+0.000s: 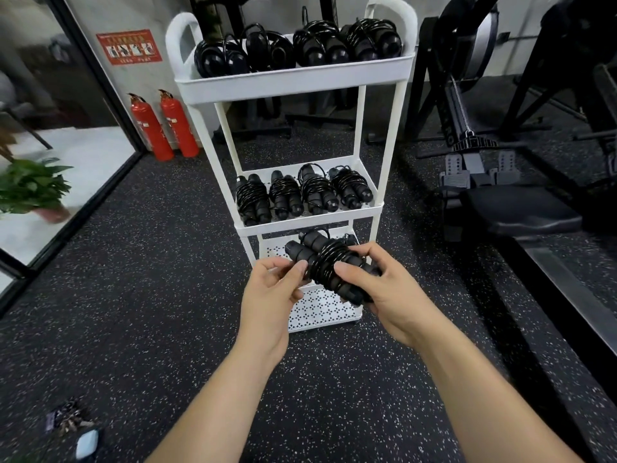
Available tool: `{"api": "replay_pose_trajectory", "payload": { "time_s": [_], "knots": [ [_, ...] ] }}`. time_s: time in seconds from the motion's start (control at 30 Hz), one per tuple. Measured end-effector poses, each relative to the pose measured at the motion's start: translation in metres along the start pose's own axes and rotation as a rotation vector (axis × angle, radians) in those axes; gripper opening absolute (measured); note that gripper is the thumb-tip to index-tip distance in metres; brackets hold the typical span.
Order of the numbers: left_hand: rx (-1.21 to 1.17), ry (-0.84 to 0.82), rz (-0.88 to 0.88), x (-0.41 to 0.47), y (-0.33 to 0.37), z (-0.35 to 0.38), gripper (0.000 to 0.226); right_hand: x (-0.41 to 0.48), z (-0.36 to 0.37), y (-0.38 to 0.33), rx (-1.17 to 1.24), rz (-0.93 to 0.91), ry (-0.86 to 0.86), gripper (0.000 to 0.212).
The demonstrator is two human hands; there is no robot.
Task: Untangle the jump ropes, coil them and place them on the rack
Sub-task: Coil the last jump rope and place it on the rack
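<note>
A black jump rope (325,264), its cord wound round its two foam handles, sits between both hands above the bottom shelf of a white three-tier rack (293,83). My right hand (387,292) grips the handles from the right and below. My left hand (272,292) pinches the bundle's left side with thumb and fingers. Several coiled black ropes (300,48) lie on the top shelf and several more coiled ropes (302,195) on the middle shelf. On the bottom shelf (320,309) another coiled rope is partly hidden behind the held bundle.
Two red fire extinguishers (165,127) stand left of the rack by a glass wall. A potted plant (33,187) is at far left. Black gym machines and a padded bench (514,212) crowd the right. Small items (75,429) lie on the speckled floor at lower left.
</note>
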State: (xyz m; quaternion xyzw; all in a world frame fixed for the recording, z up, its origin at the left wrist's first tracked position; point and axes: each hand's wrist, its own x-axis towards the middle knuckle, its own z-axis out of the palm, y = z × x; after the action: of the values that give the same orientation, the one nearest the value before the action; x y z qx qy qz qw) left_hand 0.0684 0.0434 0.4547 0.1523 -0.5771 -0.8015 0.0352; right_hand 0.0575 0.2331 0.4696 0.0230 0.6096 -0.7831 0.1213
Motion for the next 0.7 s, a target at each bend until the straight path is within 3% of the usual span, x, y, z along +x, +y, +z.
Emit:
{"api": "replay_pose_trajectory", "payload": {
  "time_s": [0.2, 0.37, 0.5, 0.7],
  "knots": [
    [-0.185, 0.027, -0.161, 0.002, 0.006, 0.004, 0.019, -0.004, 0.004, 0.001, 0.069, -0.006, -0.025, 0.037],
    [-0.106, -0.019, -0.284, 0.005, 0.006, 0.003, 0.021, -0.004, 0.005, 0.006, 0.028, 0.001, -0.043, 0.032],
    [0.014, -0.171, -0.429, 0.008, 0.014, -0.008, 0.021, -0.007, 0.005, 0.009, 0.095, 0.021, -0.040, 0.033],
    [0.163, -0.266, -0.458, 0.008, 0.012, -0.012, 0.027, -0.007, 0.011, 0.021, 0.071, -0.073, 0.044, 0.026]
  ]
}}
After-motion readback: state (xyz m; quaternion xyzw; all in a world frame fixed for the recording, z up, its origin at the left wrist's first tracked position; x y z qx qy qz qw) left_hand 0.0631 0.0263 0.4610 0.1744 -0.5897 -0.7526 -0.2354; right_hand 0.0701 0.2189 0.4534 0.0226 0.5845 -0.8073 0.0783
